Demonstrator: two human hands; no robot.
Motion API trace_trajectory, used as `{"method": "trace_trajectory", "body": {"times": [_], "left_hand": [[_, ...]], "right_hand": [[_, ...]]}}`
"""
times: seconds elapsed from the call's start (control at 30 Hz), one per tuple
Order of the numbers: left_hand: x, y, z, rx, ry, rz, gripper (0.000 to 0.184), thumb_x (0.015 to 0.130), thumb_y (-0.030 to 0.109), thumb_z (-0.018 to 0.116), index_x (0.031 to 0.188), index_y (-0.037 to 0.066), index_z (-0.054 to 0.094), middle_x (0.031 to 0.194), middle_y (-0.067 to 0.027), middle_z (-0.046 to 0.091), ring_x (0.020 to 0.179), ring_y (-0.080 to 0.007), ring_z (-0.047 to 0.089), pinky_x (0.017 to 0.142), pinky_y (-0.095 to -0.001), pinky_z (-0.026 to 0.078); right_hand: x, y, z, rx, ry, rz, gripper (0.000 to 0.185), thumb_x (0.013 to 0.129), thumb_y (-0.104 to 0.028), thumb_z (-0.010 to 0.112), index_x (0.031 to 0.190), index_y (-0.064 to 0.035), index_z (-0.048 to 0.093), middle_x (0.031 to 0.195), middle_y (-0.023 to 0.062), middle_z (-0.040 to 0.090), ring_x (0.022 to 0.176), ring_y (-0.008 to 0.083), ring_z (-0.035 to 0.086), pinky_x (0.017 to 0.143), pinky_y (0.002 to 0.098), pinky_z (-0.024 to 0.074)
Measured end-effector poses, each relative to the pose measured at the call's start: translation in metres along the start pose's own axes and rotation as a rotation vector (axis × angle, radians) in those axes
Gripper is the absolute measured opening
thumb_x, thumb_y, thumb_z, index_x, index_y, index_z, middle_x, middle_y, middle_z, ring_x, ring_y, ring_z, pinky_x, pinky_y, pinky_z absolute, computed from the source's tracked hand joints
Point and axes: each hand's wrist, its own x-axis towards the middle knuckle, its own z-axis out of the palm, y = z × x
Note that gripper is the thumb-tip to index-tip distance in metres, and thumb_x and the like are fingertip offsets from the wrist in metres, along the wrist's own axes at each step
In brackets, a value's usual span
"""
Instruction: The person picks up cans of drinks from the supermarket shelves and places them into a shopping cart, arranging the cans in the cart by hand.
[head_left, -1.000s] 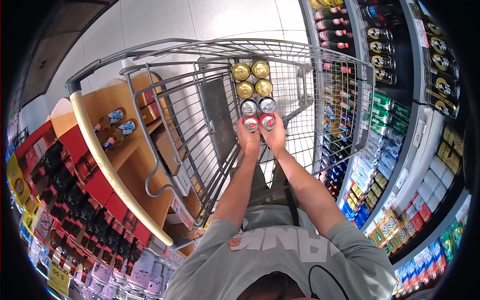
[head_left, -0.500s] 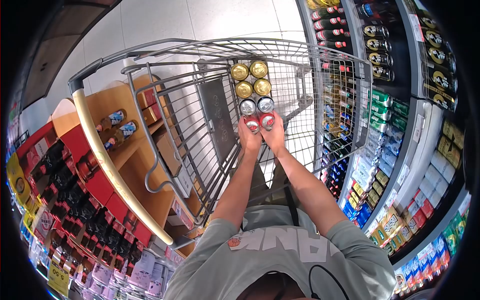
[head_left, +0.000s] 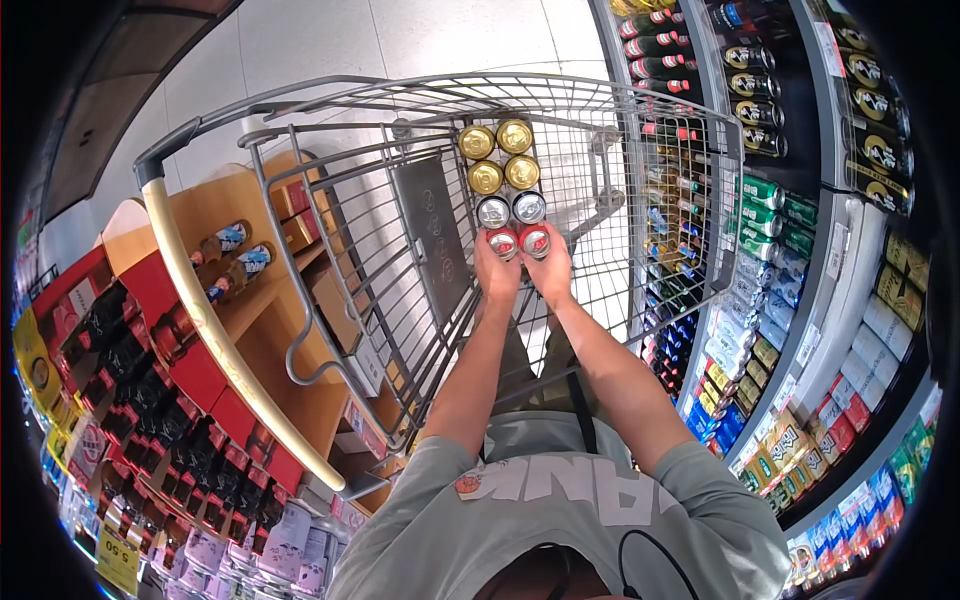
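Observation:
Two red cans with silver tops stand side by side in the shopping cart [head_left: 682, 112]. My left hand [head_left: 496, 270] is closed around the left red can [head_left: 502, 243], and my right hand [head_left: 549, 268] around the right red can [head_left: 536, 240]. Touching or nearly touching them on the far side are two silver-topped cans [head_left: 529, 207] with dark rims. Beyond those, several gold-topped cans [head_left: 485, 177] stand upright in two rows. My palms hide the lower sides of the red cans.
The cart's pale handle bar [head_left: 235, 345] runs along the left, with a grey folded panel [head_left: 433, 235] inside. Shelves of cans [head_left: 765, 220] and bottles line the right. At left, a wooden shelf [head_left: 290, 320] holds bottles [head_left: 232, 238], beside red-and-black bottle packs [head_left: 165, 410].
The red cans now stand more upright, their tops facing the camera and level with each other. My hands have shifted only slightly with them; the other cans keep their arrangement.

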Motion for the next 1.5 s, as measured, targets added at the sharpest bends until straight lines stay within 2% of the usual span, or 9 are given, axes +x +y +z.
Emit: {"method": "trace_trajectory", "body": {"times": [0.37,1.03,1.1,1.17,1.23,1.3,1.37,1.43,1.5], "left_hand": [[-0.001,-0.004,-0.001,0.010,-0.010,0.033,0.090,0.069,0.004,0.085,0.145,0.001,0.036,0.140,-0.0235,0.050,0.130,-0.0413,0.049,0.109,-0.0465,0.042],[-0.018,-0.007,-0.023,0.005,-0.095,0.040,0.091,0.068,0.001,0.077,0.147,-0.007,0.031,0.144,-0.0290,0.045,0.135,-0.0434,0.045,0.115,-0.0437,0.036],[-0.023,-0.005,-0.026,-0.058,-0.149,-0.065,0.094,0.067,0.003,0.079,0.147,-0.006,0.031,0.145,-0.0289,0.045,0.136,-0.0430,0.045,0.116,-0.0436,0.036],[-0.029,-0.007,-0.028,-0.042,-0.137,-0.054,0.092,0.067,0.009,0.080,0.145,-0.004,0.033,0.136,-0.0283,0.055,0.128,-0.0426,0.054,0.110,-0.0445,0.042],[-0.032,0.004,-0.040,0.149,-0.316,-0.316,0.090,0.070,0.022,0.080,0.143,-0.001,0.035,0.127,-0.0269,0.062,0.117,-0.0425,0.062,0.103,-0.0445,0.048],[-0.044,0.008,-0.050,0.315,-0.375,-0.238,0.067,0.073,0.035,0.075,0.127,-0.001,0.055,0.110,-0.0251,0.071,0.104,-0.0440,0.067,0.093,-0.0453,0.052],[-0.048,0.011,-0.074,0.384,-0.629,-0.055,0.047,0.076,0.039,0.071,0.100,-0.001,0.069,0.094,-0.0214,0.073,0.089,-0.0381,0.070,0.084,-0.0444,0.053],[-0.052,0.013,-0.093,0.338,-0.869,0.026,0.037,0.078,0.037,0.069,0.077,-0.001,0.069,0.076,-0.0153,0.070,0.073,-0.0278,0.066,0.073,-0.0422,0.051],[-0.055,0.006,-0.108,0.268,-0.944,0.132,0.034,0.082,0.034,0.068,0.084,-0.001,0.069,0.072,-0.0116,0.066,0.069,-0.0202,0.060,0.068,-0.0399,0.048]], "right_hand": [[0.001,-0.006,-0.002,0.011,0.024,0.008,0.071,0.070,-0.004,0.083,0.135,-0.0041,0.054,0.126,0.0198,0.061,0.118,0.0381,0.060,0.102,0.0414,0.0493],[-0.011,-0.020,-0.016,-0.036,0.029,0.032,0.079,0.076,-0.007,0.074,0.145,0.0050,0.037,0.145,0.0264,0.045,0.136,0.0430,0.043,0.115,0.0452,0.0359],[-0.019,-0.022,-0.025,-0.018,0.062,-0.011,0.077,0.077,-0.007,0.073,0.145,0.0050,0.037,0.146,0.0272,0.043,0.137,0.0431,0.041,0.116,0.0452,0.0346],[-0.027,-0.022,-0.039,0.005,0.090,-0.057,0.075,0.080,-0.008,0.072,0.145,0.0041,0.038,0.144,0.0273,0.045,0.138,0.0421,0.041,0.116,0.0432,0.0343],[-0.038,-0.028,-0.063,0.036,0.085,-0.077,0.073,0.082,-0.011,0.071,0.145,0.0037,0.038,0.143,0.0267,0.046,0.136,0.0412,0.043,0.116,0.0432,0.0343],[-0.049,-0.026,-0.087,0.051,0.053,-0.064,0.068,0.081,-0.012,0.072,0.141,0.0022,0.043,0.142,0.0251,0.048,0.136,0.0403,0.043,0.115,0.0439,0.0345],[-0.065,-0.025,-0.114,0.045,0.095,-0.072,0.059,0.083,-0.014,0.071,0.135,0.0013,0.049,0.137,0.0239,0.053,0.132,0.0380,0.048,0.112,0.0421,0.0382],[-0.084,-0.022,-0.147,0.041,0.156,-0.065,0.051,0.085,-0.016,0.071,0.130,0.0005,0.054,0.133,0.0227,0.057,0.128,0.0356,0.053,0.108,0.0402,0.0420],[-0.114,-0.024,-0.181,0.284,0.113,-0.082,0.031,0.093,-0.019,0.066,0.119,-0.0034,0.062,0.116,0.0161,0.066,0.115,0.0295,0.061,0.092,0.0384,0.0507]]}}
